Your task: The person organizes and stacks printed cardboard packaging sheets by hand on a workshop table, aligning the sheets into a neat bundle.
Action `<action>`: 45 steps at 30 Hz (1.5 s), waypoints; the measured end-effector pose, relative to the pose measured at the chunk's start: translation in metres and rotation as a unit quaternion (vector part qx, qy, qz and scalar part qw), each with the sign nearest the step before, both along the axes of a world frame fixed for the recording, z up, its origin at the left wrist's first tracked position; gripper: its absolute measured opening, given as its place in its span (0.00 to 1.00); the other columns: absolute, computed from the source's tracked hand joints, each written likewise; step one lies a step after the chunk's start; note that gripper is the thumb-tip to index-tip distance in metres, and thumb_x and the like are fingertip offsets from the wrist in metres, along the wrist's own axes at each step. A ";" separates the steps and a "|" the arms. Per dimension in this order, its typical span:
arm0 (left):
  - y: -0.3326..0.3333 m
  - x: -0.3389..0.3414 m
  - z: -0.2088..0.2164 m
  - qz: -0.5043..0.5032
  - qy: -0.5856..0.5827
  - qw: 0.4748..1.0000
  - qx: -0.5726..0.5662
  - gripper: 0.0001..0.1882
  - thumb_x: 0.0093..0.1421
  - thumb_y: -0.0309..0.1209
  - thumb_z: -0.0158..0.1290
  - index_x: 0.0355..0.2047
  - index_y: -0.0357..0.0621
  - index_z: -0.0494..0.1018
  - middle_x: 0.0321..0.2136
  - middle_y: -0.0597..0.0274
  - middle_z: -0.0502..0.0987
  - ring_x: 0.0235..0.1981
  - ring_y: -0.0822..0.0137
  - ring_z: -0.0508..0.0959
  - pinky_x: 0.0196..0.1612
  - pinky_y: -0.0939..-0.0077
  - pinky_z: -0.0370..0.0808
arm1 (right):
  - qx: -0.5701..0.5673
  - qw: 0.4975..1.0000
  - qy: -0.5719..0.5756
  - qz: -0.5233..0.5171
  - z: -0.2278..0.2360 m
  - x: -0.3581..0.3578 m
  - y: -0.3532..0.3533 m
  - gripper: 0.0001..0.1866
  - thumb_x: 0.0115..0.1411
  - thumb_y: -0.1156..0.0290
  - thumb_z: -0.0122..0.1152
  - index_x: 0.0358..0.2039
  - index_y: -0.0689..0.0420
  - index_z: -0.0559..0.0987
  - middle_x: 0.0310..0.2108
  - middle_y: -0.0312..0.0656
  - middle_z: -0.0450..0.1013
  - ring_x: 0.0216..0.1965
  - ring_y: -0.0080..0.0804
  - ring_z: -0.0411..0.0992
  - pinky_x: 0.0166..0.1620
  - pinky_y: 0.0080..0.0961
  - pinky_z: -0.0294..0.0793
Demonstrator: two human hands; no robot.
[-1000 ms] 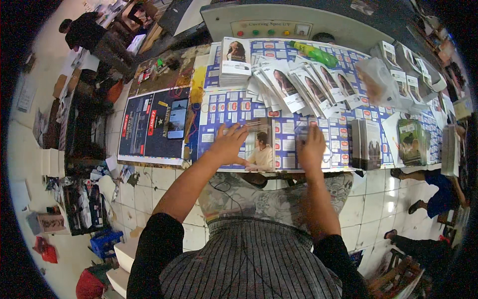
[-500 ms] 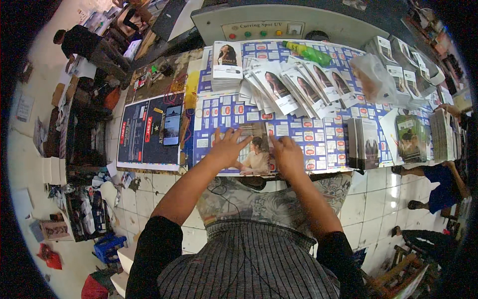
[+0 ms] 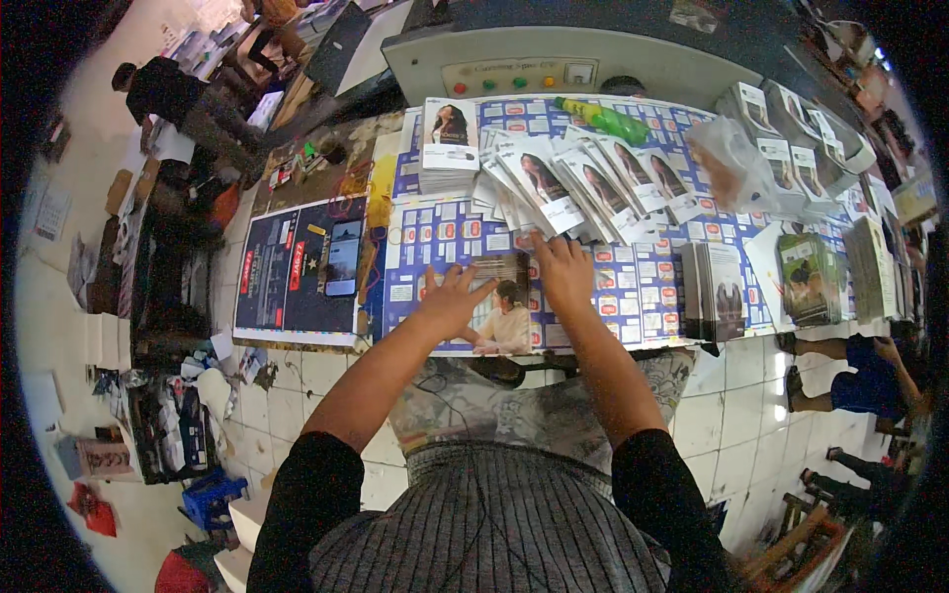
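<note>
Here, both hands — left hand (image 3: 447, 302), right hand (image 3: 563, 274) — flat on the printed carton (image 3: 501, 316).

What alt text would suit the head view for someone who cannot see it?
Seen from above, a person's left hand and right hand press on a flat printed carton lying on a table covered with printed sheets. Fanned cartons, a green bottle and a phone lie around.

Blue-and-white checked printed sheet (image 3: 633, 287)
</note>
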State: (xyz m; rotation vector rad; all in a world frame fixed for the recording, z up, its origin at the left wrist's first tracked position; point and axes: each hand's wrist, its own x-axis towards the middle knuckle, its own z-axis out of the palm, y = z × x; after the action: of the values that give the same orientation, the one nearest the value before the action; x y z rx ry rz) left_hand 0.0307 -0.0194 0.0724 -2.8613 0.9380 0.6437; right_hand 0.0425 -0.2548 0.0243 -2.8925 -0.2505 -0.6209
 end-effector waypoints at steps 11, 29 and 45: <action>-0.005 -0.001 0.012 0.037 0.051 0.998 0.021 0.63 0.36 0.51 0.74 0.71 0.67 0.52 0.71 0.48 0.50 0.71 0.44 0.50 0.65 0.25 0.43 | 0.014 0.985 0.048 0.165 0.000 -0.017 -0.012 0.23 0.57 0.67 0.57 0.55 0.45 0.77 0.35 0.39 0.74 0.39 0.41 0.74 0.38 0.39 0.73; 0.006 -0.001 0.002 0.027 0.056 0.998 -0.007 0.60 0.43 0.56 0.69 0.73 0.68 0.48 0.73 0.49 0.45 0.73 0.46 0.44 0.68 0.31 0.41 | 0.029 0.928 0.231 0.290 0.029 -0.084 -0.043 0.22 0.58 0.66 0.58 0.54 0.43 0.79 0.36 0.42 0.75 0.42 0.46 0.76 0.48 0.41 0.76; 0.000 0.002 -0.002 0.005 0.045 0.999 0.017 0.63 0.41 0.56 0.70 0.73 0.67 0.46 0.72 0.48 0.45 0.72 0.42 0.45 0.65 0.25 0.45 | 0.020 0.930 0.255 0.264 0.000 -0.067 -0.044 0.20 0.59 0.64 0.59 0.53 0.42 0.78 0.40 0.43 0.76 0.42 0.45 0.77 0.43 0.43 0.78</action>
State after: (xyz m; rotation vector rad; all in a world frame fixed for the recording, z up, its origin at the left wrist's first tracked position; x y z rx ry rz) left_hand 0.0324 -0.0195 0.0708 -2.8308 0.9146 0.7883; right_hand -0.0249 -0.2986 0.0246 -2.6387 -0.8713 0.2123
